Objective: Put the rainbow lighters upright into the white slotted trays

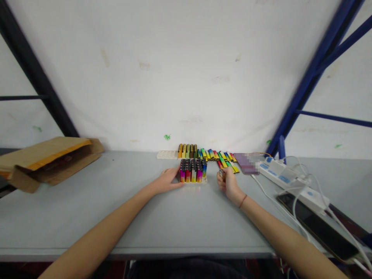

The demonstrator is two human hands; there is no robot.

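Note:
A white tray (203, 181) stands on the grey table, packed with upright colourful lighters (192, 170). My left hand (168, 180) rests flat against the tray's left side, fingers stretched out and touching it. My right hand (227, 181) is closed in a loose fist just right of the tray, and a small lighter (221, 173) pokes out of the top of it. Behind lies a loose heap of lighters (221, 157) in yellow, green, red and blue. A second white tray (167, 154) stands near the wall, with a few lighters (187, 150) in its right end.
An open cardboard box (46, 161) lies on its side at the far left. At the right are white power strips (279, 172) with cables, a dark phone (318, 226) and a blurred purple card (247, 162). Blue shelf struts (305, 89) rise on the right.

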